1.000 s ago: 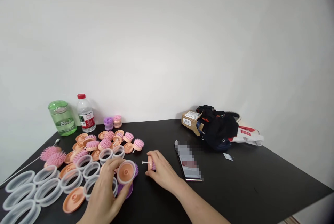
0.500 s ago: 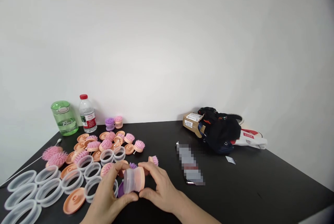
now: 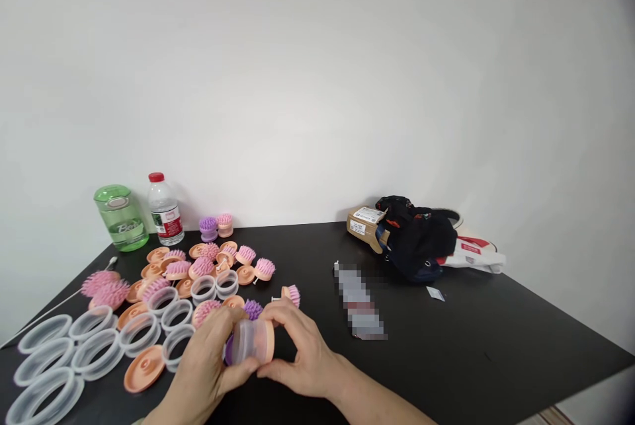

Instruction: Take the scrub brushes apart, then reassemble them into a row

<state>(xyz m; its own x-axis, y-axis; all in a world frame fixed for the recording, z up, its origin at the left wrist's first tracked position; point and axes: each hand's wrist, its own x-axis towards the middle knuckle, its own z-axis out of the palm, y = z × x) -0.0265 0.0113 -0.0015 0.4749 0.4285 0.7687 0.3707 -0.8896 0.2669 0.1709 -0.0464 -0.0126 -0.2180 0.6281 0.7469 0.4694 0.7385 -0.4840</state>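
Clear plastic, squarely between two hands, and we had both sides occupied now! A second before, we saw the right grip [image 3: 302,352] away on a pink brush head [image 3: 292,295]; that piece lay loose on the bench [image 3: 436,346], just beyond the knuckles, its white stem [image 3: 276,299] pointing left. Both hands had met on the clear cup [image 3: 245,340], and against half a second earlier we saw a thinner band of its peach rim [image 3: 270,342]. That suggested to us a closer fit between the two parts, though fingers hid much of the join.

And the hold? The left grip [image 3: 211,349] was closed around the cup's left end, thumb below, fingers above; the right was closed on the peach rim, thumb and fingers pinching from the right. So we had the cup turned on its side, touching both hands, directly between them. We could not tell whether its underside met the bench. Just behind, a purple piece [image 3: 229,349] peeked out, mostly hidden.
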